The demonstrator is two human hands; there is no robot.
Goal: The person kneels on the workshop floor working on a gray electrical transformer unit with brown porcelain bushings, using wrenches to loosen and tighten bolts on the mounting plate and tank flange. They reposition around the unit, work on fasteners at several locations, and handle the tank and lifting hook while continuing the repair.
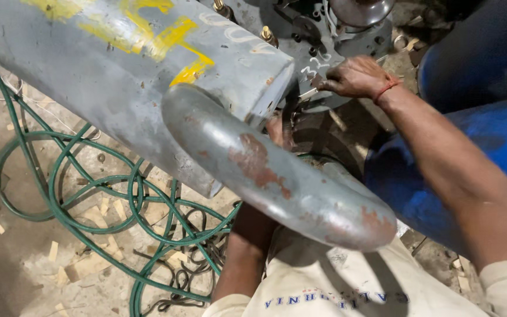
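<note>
My right hand [356,76], with a red thread at the wrist, is closed around a thin pale tool [308,93]. Its tip points into the gap under the end of a large grey metal tank [118,76] smeared with yellow paint. My left arm reaches up beneath a curved grey pipe [277,176] with rust patches. Only part of my left hand [278,130] shows behind that pipe, close to the tank's end face. What its fingers do is hidden.
A green hose [89,199] lies in loops on the dirty floor among pale wood chips [89,264]. A blue drum [488,117] stands at the right. Brass studs [268,35] and dark fittings sit on the grey plate behind the tank.
</note>
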